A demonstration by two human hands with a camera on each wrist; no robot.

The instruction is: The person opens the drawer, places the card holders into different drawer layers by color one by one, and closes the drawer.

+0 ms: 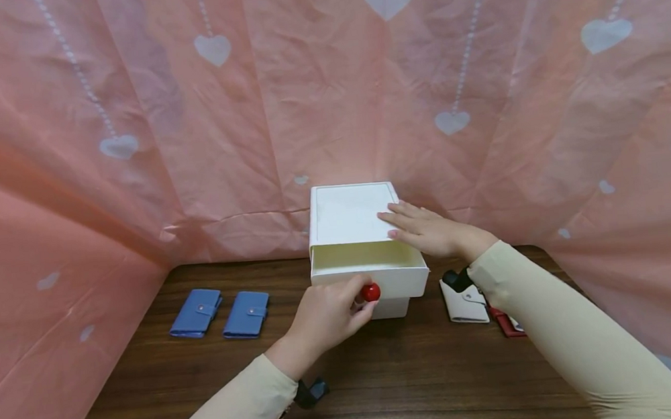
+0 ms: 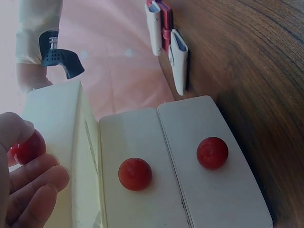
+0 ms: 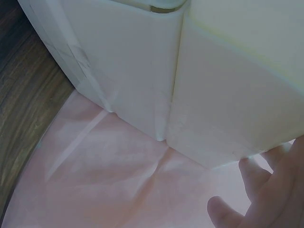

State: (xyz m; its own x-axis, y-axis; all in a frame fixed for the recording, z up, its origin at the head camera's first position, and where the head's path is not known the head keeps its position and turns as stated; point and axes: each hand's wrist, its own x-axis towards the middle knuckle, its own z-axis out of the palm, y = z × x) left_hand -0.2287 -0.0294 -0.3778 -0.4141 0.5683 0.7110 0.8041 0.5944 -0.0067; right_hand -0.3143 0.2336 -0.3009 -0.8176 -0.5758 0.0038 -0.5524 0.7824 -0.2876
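white drawer box (image 1: 351, 215) at the back middle of the wooden table (image 1: 424, 376), top drawer (image 1: 372, 275) part-way out: left hand (image 1: 327, 316) pinches its red knob (image 1: 370, 292), right hand (image 1: 428, 229) rests flat-fingered on top, bracing; next, probably a straight steady pull.

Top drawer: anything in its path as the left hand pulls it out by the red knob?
Nothing visible. The left hand pinches the red knob of the top drawer, which is partly out of the white drawer unit. The table in front is bare; the blue wallets and white wallet lie off to the sides.
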